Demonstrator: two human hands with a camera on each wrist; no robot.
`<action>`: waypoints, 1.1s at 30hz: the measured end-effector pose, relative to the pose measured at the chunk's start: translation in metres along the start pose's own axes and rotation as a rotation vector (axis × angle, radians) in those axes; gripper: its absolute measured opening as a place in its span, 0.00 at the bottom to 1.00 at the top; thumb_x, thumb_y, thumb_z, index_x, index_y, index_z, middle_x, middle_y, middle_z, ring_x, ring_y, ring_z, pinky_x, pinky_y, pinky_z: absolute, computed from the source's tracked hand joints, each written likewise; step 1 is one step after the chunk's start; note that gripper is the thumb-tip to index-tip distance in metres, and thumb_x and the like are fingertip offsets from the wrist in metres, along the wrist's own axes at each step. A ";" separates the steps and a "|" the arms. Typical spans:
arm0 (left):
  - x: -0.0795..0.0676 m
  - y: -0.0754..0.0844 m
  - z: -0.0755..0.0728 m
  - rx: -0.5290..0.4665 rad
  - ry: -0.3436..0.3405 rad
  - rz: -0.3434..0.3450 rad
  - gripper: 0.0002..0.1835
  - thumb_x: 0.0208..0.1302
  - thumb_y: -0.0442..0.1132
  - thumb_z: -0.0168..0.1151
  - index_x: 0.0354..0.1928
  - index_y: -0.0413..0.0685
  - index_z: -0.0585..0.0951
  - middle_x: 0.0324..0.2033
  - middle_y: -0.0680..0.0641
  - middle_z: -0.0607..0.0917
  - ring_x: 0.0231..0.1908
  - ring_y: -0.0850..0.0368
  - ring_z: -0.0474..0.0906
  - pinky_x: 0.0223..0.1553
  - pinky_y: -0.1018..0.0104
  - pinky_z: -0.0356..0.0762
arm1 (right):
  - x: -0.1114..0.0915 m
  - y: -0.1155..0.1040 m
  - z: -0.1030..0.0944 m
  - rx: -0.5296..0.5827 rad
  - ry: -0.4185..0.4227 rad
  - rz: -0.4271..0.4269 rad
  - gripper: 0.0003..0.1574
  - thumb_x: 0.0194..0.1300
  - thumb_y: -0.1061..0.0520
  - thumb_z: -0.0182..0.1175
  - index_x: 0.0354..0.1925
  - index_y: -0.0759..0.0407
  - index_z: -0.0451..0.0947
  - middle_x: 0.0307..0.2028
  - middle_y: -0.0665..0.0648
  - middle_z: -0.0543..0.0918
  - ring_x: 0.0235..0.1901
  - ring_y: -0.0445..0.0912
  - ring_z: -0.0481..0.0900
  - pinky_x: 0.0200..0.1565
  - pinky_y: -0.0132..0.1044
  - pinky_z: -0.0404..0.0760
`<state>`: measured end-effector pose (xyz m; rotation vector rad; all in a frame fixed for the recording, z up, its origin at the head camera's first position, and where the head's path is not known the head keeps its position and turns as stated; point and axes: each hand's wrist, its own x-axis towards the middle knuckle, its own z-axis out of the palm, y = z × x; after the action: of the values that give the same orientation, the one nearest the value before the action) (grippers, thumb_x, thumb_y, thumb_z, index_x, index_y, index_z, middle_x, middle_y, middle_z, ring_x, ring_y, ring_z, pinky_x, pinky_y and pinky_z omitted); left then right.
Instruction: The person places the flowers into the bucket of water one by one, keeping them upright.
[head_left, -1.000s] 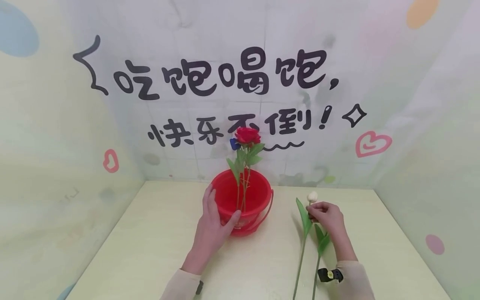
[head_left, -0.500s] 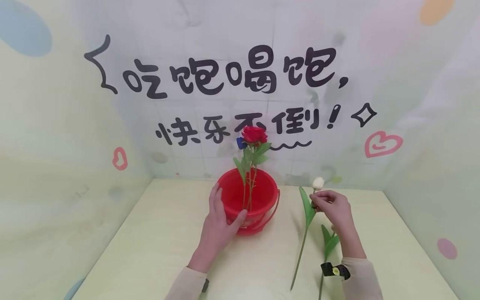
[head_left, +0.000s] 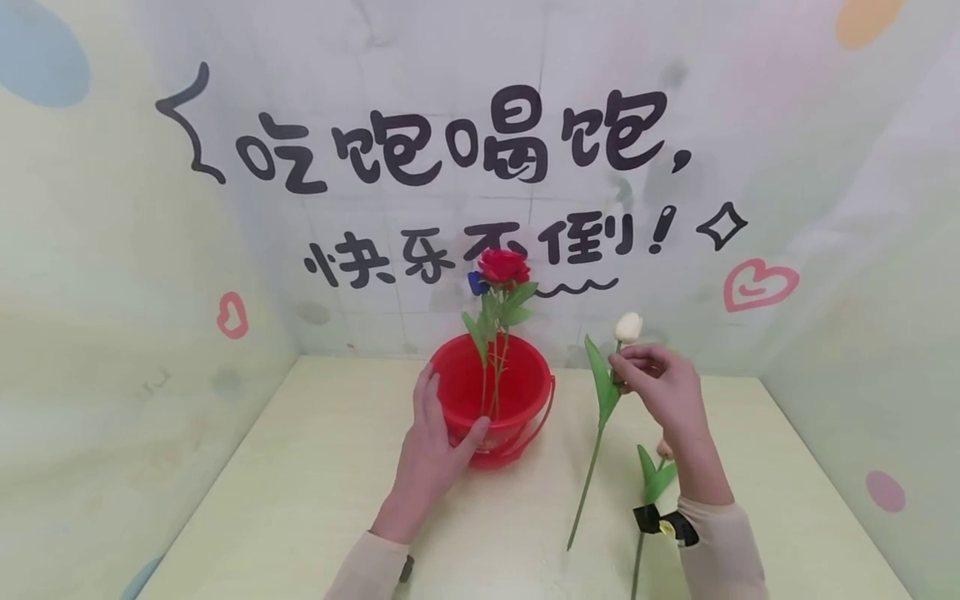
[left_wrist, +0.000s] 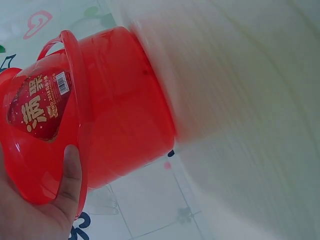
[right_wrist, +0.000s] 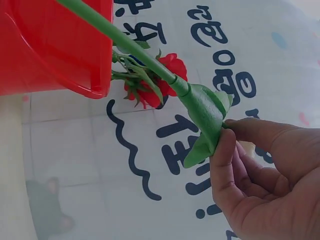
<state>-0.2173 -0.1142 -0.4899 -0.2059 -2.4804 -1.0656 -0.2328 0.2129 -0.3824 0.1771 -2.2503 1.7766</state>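
a white tulip (head_left: 603,407) with green leaves slants, bloom uppermost, to the right of an upright, glossy red bucket (head_left: 522,385).

Behind my fingers (right_wrist: 223,175) sat two pale beige sleeves (head_left: 726,550); at the right cuff (head_left: 705,505), toward the fingers, a black wristband (head_left: 685,531) bore a yellow patch (head_left: 667,527).

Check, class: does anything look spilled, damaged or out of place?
Nothing stands out: the red rose rises from the red bucket, the white tulip is held bloom-up, and no spill or damage shows. The pinkish flower is partly hidden.
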 end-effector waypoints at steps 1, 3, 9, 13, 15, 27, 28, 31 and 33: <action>0.000 0.000 0.000 0.003 0.001 -0.001 0.62 0.60 0.69 0.72 0.85 0.57 0.46 0.81 0.56 0.53 0.68 0.46 0.73 0.48 0.49 0.89 | 0.000 -0.004 0.000 -0.002 0.000 -0.009 0.20 0.71 0.56 0.71 0.50 0.74 0.83 0.33 0.54 0.89 0.30 0.39 0.87 0.38 0.33 0.88; 0.001 0.000 0.000 0.001 0.004 0.002 0.62 0.61 0.68 0.72 0.85 0.56 0.46 0.81 0.56 0.53 0.68 0.46 0.74 0.47 0.50 0.89 | 0.000 -0.011 -0.001 -0.005 0.000 -0.020 0.20 0.71 0.56 0.71 0.49 0.73 0.83 0.34 0.54 0.89 0.30 0.39 0.87 0.38 0.33 0.88; 0.000 -0.003 0.000 -0.003 0.006 0.002 0.62 0.60 0.68 0.72 0.85 0.57 0.46 0.81 0.56 0.54 0.66 0.47 0.75 0.47 0.50 0.89 | 0.001 -0.025 0.002 0.014 0.010 -0.032 0.20 0.71 0.55 0.71 0.49 0.72 0.83 0.35 0.54 0.89 0.31 0.40 0.87 0.39 0.33 0.88; -0.001 -0.003 0.000 -0.006 0.005 -0.001 0.62 0.60 0.69 0.72 0.85 0.57 0.46 0.81 0.56 0.54 0.67 0.46 0.74 0.47 0.49 0.89 | 0.003 -0.033 0.005 0.046 -0.007 -0.049 0.19 0.71 0.55 0.71 0.49 0.71 0.83 0.36 0.55 0.89 0.32 0.42 0.87 0.40 0.35 0.89; 0.000 -0.003 0.001 -0.005 0.007 0.001 0.62 0.60 0.69 0.71 0.85 0.57 0.46 0.81 0.56 0.54 0.67 0.46 0.74 0.47 0.49 0.89 | 0.003 -0.038 0.006 0.068 -0.021 -0.053 0.19 0.71 0.55 0.71 0.49 0.71 0.83 0.36 0.56 0.89 0.33 0.44 0.87 0.40 0.36 0.89; 0.001 -0.003 0.001 0.005 0.016 0.015 0.62 0.60 0.70 0.70 0.85 0.57 0.47 0.81 0.56 0.54 0.66 0.47 0.75 0.47 0.50 0.89 | -0.006 -0.060 0.020 0.151 -0.044 -0.075 0.17 0.71 0.59 0.71 0.49 0.72 0.83 0.37 0.55 0.88 0.31 0.45 0.87 0.41 0.37 0.90; 0.001 -0.004 0.001 0.003 0.017 0.018 0.61 0.61 0.70 0.70 0.85 0.56 0.47 0.81 0.56 0.53 0.66 0.47 0.75 0.47 0.50 0.89 | -0.007 -0.061 0.021 0.164 -0.039 -0.077 0.16 0.71 0.59 0.71 0.49 0.71 0.83 0.37 0.55 0.88 0.31 0.45 0.86 0.41 0.37 0.90; 0.001 -0.004 0.002 0.000 0.017 0.023 0.61 0.61 0.70 0.70 0.85 0.56 0.47 0.81 0.57 0.53 0.67 0.48 0.74 0.47 0.51 0.89 | -0.009 -0.065 0.023 0.207 -0.014 -0.098 0.14 0.70 0.60 0.71 0.47 0.70 0.84 0.36 0.55 0.88 0.31 0.45 0.86 0.40 0.38 0.90; 0.000 -0.004 0.001 -0.003 0.015 0.023 0.61 0.61 0.71 0.69 0.85 0.56 0.47 0.81 0.57 0.52 0.67 0.48 0.74 0.47 0.51 0.89 | -0.009 -0.068 0.024 0.241 0.011 -0.124 0.12 0.69 0.61 0.71 0.46 0.69 0.84 0.36 0.55 0.88 0.30 0.45 0.86 0.40 0.37 0.90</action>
<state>-0.2193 -0.1160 -0.4931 -0.2260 -2.4574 -1.0580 -0.2096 0.1729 -0.3265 0.3454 -1.9661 1.9704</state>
